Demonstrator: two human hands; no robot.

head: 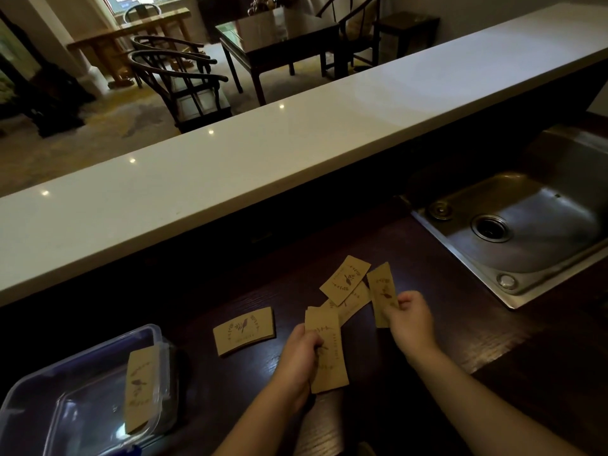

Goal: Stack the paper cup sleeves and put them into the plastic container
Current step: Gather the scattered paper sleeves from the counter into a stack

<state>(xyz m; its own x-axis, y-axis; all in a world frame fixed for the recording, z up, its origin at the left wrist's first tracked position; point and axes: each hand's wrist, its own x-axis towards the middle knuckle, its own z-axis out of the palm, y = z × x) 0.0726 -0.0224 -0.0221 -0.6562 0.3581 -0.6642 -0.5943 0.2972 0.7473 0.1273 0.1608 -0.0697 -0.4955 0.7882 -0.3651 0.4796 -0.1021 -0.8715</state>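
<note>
Brown paper cup sleeves with a leaf print lie on the dark wooden counter. My left hand [301, 357] grips a small stack of sleeves [327, 352] held upright. My right hand [409, 319] pinches a single sleeve [381, 291] at its lower end. Between the hands, a loose sleeve [345, 279] lies on top of another sleeve [353, 304]. A separate flat stack of sleeves [244, 330] rests to the left. The clear plastic container [82, 360] stands at the lower left with one sleeve [141, 388] leaning against its right wall.
A steel sink [526, 232] is set into the counter at the right. A raised white bar top [263, 166] runs across behind the work surface. Chairs and tables stand in the room beyond.
</note>
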